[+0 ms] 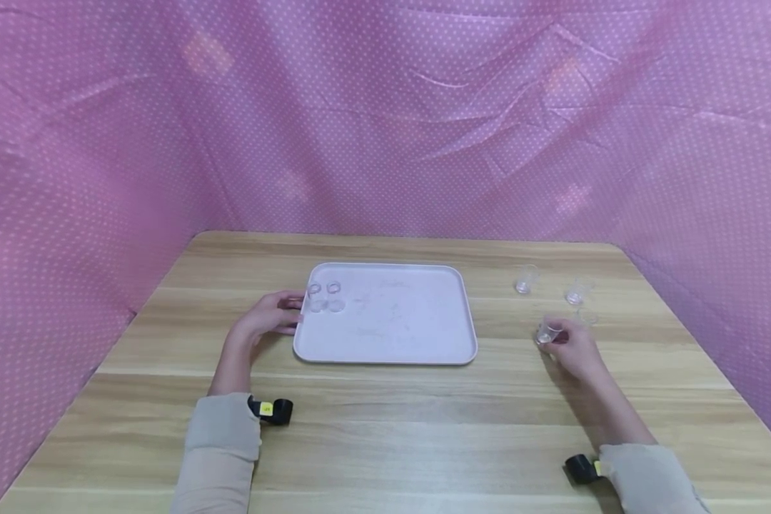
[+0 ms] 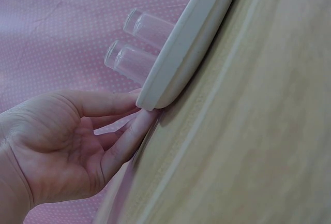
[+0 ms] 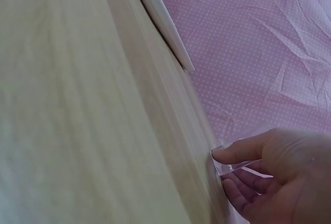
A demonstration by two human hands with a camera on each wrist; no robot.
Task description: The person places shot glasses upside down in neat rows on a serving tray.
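Right grip [image 1: 575, 348] has room leftward to the tray [image 1: 417, 328]; cups [image 1: 523, 287] stand behind.

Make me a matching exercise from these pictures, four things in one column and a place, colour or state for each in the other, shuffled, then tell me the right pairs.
Column one:
1. Left hand
2. Right hand
3. Tray
4. Cloth

Column two:
A. Pink with pale dots, behind the table
B. Pinching a clear cup
C. Pale and flat, with clear cups standing on it
D. Touching the tray's left edge

Right pairs: 1-D, 2-B, 3-C, 4-A
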